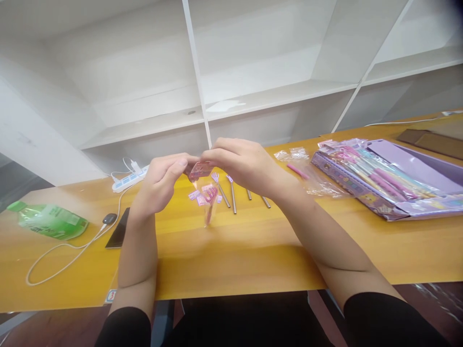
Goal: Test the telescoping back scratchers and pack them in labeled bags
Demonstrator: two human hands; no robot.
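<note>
My left hand [161, 180] and my right hand [240, 161] meet above the wooden table [253, 250], and both pinch the top of a small clear packet [204, 185] with a pink header card. The packet hangs down from my fingers and holds a pink item. Behind it, several small metal forks [231, 190] lie side by side on the table, partly hidden by my right hand.
A purple box [390, 185] of packaged items lies at the right, with loose clear bags [307, 171] beside it. At the left are a green pouch [48, 220], a dark phone [119, 229] on a white cable, and a power strip [128, 179]. White shelves stand behind.
</note>
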